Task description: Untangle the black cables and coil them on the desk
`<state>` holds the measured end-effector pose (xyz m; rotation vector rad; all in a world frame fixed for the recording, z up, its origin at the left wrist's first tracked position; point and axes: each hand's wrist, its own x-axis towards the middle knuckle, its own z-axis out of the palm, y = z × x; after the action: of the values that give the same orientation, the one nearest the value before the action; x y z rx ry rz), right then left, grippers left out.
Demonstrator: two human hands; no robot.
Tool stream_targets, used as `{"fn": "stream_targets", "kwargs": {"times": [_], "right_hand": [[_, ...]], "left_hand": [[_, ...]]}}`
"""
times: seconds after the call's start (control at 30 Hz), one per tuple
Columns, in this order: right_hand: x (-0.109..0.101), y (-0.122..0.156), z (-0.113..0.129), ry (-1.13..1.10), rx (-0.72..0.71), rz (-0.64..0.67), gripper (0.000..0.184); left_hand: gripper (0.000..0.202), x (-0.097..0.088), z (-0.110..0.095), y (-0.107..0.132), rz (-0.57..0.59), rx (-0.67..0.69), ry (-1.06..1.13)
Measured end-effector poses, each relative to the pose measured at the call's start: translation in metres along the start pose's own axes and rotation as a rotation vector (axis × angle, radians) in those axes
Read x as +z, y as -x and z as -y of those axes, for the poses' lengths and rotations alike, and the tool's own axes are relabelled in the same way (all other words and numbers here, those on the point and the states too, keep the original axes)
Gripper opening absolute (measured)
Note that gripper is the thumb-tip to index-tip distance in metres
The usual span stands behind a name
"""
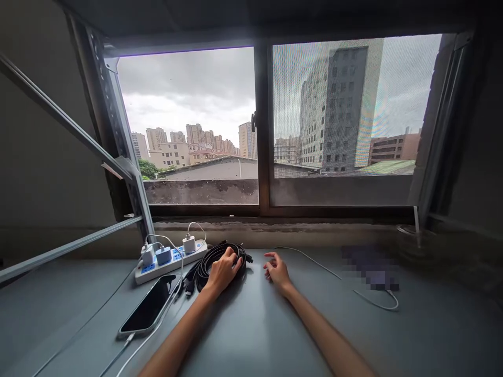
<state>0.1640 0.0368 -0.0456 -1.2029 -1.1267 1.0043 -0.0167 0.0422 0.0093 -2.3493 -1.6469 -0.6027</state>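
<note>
A coil of black cable [207, 257] with connector ends lies on the grey table, left of the middle. My left hand [223, 269] is on the coil, with its fingers bent around the right part of the loops. The fingertips are partly hidden among the cable turns. One black plug [249, 258] sticks out at the coil's right side, and another connector [189, 287] lies at its lower left. To the right of the coil, apart from it, my right hand [277, 272] hovers near the tabletop. Its fingers are loosely bent and apart, holding nothing.
A white power strip [171, 262] with several chargers stands behind a phone [147, 306] on the left, white cords running forward. A thin white cable [310, 257] leads right towards a blurred-out object [373, 269]. A cup [416, 241] stands by the window; metal shelf posts flank the table.
</note>
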Motion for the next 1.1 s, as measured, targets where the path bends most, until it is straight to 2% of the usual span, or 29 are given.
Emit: {"fn": "stream_targets", "kwargs": {"times": [0.17, 0.37, 0.47, 0.63, 0.77, 0.9, 1.0, 1.1], "right_hand": [[0.000, 0.000, 0.001, 0.031, -0.002, 0.011, 0.017], [-0.003, 0.001, 0.001, 0.051, -0.014, 0.031, 0.016], [-0.002, 0.001, 0.000, 0.077, -0.023, 0.035, 0.015], [-0.002, -0.001, -0.001, 0.101, -0.023, 0.045, 0.015], [-0.001, -0.002, -0.002, 0.068, -0.024, 0.045, 0.015], [-0.002, 0.000, 0.001, 0.000, -0.049, 0.039, 0.019], [-0.005, 0.005, 0.011, -0.053, -0.135, 0.027, 0.025], [-0.008, 0.010, 0.037, -0.104, -0.271, 0.062, 0.039]], "left_hand": [[0.039, -0.006, 0.008, -0.001, -0.164, -0.063, -0.015], [0.045, -0.012, 0.022, 0.000, -0.358, -0.050, -0.001], [0.048, -0.017, 0.028, -0.001, -0.475, -0.103, 0.016], [0.045, -0.031, 0.031, 0.002, -0.803, -0.145, 0.130], [0.044, -0.056, 0.019, 0.007, -1.013, -0.160, 0.209], [0.042, -0.089, -0.004, 0.004, -1.237, -0.235, 0.333], [0.042, -0.112, -0.025, -0.005, -1.328, -0.255, 0.444], [0.037, -0.132, -0.049, -0.018, -1.346, -0.204, 0.613]]}}
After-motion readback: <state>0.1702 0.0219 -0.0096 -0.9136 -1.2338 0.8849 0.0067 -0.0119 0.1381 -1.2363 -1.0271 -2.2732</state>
